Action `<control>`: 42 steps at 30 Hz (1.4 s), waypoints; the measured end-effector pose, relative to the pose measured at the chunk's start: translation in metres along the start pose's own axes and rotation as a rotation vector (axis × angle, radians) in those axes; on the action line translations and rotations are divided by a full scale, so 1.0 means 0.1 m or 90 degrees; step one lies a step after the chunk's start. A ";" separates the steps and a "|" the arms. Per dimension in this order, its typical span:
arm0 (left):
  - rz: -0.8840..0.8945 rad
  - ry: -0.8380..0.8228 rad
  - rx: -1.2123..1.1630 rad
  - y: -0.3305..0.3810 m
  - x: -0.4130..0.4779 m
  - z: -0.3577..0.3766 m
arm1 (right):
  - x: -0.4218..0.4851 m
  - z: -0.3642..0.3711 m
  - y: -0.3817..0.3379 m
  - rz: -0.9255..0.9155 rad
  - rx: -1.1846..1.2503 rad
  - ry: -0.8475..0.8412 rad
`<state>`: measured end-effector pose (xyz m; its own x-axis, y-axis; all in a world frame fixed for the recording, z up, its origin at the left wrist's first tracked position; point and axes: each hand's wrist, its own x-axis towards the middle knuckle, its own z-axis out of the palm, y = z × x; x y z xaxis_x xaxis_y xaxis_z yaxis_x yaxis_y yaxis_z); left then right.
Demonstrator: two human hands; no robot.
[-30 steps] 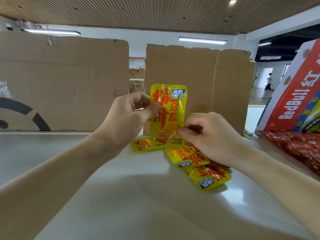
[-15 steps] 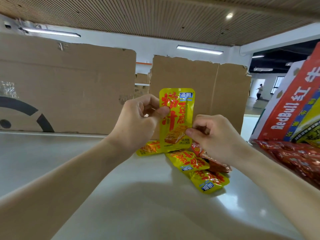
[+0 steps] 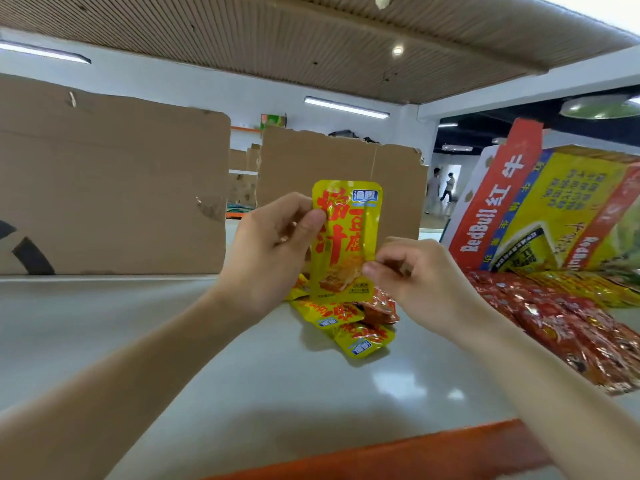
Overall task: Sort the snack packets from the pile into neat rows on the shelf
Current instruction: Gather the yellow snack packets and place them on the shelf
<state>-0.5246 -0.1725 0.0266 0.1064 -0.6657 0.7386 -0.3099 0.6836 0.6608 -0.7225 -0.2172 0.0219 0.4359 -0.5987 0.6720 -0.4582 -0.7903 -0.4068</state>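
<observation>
Both the left hand (image 3: 266, 251) and right hand (image 3: 412, 275) pinch one yellow packet (image 3: 346, 237) upright above the pile (image 3: 349, 323) on the shelf (image 3: 173, 341), seemingly mid-sort, so it next needs laying into a row.

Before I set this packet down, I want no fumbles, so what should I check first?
1. Yellow foil snack packet held upright, print facing me: ok.
2. Left hand pinches its upper left edge: ok.
3. Right hand pinches its lower right edge: ok.
4. Loose pile of yellow and red packets already sorted: not ok.
5. Bare grey shelf surface left of that pile: ok.
6. Held packet's back seal intact: cannot tell.
</observation>
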 end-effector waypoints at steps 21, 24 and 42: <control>0.008 -0.184 -0.010 0.88 -0.06 2.14 | -1.37 -1.95 0.61 0.142 -0.062 0.056; 0.020 -0.188 -0.009 1.07 -0.09 2.58 | -1.60 -2.32 0.72 0.159 -0.060 0.093; 0.047 -0.260 0.034 1.69 -0.43 4.47 | -2.76 -3.84 1.51 0.205 -0.109 0.145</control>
<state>-1.0037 -0.1618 0.0471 -0.2983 -0.6872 0.6624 -0.3531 0.7242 0.5924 -1.2095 -0.1213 0.0132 0.0754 -0.7522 0.6546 -0.6734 -0.5226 -0.5229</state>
